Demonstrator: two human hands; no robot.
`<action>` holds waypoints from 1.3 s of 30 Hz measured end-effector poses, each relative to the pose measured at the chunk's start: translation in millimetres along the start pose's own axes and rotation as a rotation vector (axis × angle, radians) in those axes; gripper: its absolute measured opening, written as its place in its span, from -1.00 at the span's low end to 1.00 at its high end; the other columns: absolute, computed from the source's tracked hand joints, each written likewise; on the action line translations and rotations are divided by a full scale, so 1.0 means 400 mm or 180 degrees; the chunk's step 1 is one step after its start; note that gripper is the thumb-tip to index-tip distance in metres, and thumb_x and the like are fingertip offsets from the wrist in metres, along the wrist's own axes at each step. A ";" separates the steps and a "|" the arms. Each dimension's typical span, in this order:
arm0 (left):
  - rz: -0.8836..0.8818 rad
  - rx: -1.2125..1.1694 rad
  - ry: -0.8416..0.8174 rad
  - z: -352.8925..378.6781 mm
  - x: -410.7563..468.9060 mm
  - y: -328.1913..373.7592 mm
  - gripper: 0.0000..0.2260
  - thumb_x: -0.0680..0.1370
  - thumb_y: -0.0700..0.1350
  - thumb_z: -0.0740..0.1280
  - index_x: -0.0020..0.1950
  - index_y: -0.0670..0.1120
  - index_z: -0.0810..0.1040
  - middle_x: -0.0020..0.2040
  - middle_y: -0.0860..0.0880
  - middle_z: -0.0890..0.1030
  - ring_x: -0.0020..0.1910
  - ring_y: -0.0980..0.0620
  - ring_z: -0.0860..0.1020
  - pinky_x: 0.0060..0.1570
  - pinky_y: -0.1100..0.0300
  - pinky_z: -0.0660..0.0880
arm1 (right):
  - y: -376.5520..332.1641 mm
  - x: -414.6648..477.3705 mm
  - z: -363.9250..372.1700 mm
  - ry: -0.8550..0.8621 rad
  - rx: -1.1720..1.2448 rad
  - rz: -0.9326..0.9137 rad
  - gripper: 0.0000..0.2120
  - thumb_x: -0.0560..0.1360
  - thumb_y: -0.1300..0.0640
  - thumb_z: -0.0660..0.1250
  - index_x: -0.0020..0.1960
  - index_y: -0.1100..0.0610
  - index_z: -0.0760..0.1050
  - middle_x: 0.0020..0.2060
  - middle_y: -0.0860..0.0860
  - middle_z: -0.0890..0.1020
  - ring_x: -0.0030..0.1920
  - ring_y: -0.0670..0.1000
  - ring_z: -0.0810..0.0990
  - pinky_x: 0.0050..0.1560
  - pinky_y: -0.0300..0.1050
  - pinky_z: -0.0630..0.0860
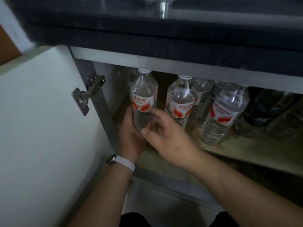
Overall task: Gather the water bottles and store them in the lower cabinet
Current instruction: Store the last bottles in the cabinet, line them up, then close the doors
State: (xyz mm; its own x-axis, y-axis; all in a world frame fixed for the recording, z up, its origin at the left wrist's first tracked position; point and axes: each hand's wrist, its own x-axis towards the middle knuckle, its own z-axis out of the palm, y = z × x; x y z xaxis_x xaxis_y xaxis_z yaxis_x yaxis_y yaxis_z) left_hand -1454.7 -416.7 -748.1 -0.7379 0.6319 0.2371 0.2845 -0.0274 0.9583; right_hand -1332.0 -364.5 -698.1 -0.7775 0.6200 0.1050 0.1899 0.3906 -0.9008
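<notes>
A clear water bottle (pixel 144 97) with a red and white label and white cap stands upright at the left of the lower cabinet's opening. My left hand (pixel 131 133) is wrapped around its lower half from the left. My right hand (pixel 165 136) touches its base from the right, fingers spread. Two more labelled water bottles (pixel 180 102) (pixel 224 112) stand on the cabinet floor (pixel 255 154) to the right, with another behind them.
The white cabinet door (pixel 45 128) hangs open at the left on a metal hinge (pixel 88 94). A dark countertop edge (pixel 180 40) overhangs the opening. Dark bottles (pixel 265 112) stand at the far right inside. A white watch is on my left wrist.
</notes>
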 end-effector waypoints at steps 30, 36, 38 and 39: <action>0.1967 0.1942 -0.1059 0.170 -0.239 0.071 -0.53 0.54 0.05 0.33 0.39 -0.12 0.52 0.43 -0.11 0.47 0.42 -0.05 0.42 0.40 0.12 0.33 | 0.177 -0.378 -0.479 0.0698 -0.2878 0.0534 -0.42 0.51 -0.26 0.10 0.46 -0.05 0.31 0.39 -0.07 0.40 0.37 0.00 0.35 0.29 0.00 0.37; 0.2610 0.2574 -0.1609 0.330 -0.277 0.114 -0.53 0.52 0.09 0.34 0.38 -0.10 0.52 0.42 -0.15 0.48 0.42 -0.19 0.41 0.35 -0.15 0.41 | 0.240 -0.434 -0.588 0.0967 -0.3063 0.0872 -0.42 0.53 -0.29 0.09 0.47 -0.06 0.27 0.41 -0.05 0.39 0.38 0.03 0.34 0.27 0.05 0.37; 0.2719 0.2682 -0.1671 0.385 -0.284 0.133 -0.52 0.52 0.09 0.35 0.39 -0.08 0.51 0.39 -0.15 0.50 0.39 -0.19 0.43 0.32 -0.15 0.43 | 0.255 -0.449 -0.613 0.1037 -0.3045 0.0949 -0.43 0.54 -0.27 0.11 0.48 -0.07 0.25 0.41 -0.05 0.38 0.38 0.04 0.34 0.27 0.07 0.37; 0.2760 0.2750 -0.1678 0.413 -0.283 0.142 -0.52 0.52 0.10 0.35 0.39 -0.07 0.50 0.37 -0.15 0.51 0.38 -0.19 0.43 0.30 -0.14 0.44 | 0.262 -0.454 -0.622 0.1079 -0.3027 0.0963 -0.43 0.54 -0.27 0.13 0.48 -0.07 0.24 0.41 -0.05 0.39 0.38 0.05 0.34 0.27 0.07 0.38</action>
State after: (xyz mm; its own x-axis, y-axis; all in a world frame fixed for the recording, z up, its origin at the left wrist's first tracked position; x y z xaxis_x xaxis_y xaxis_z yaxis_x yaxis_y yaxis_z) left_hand -1254.0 -361.8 -747.0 0.1457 0.8873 0.4375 0.9774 -0.1975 0.0752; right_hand -1021.7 -266.8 -706.6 -0.4388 0.8812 0.1758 0.8542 0.4698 -0.2230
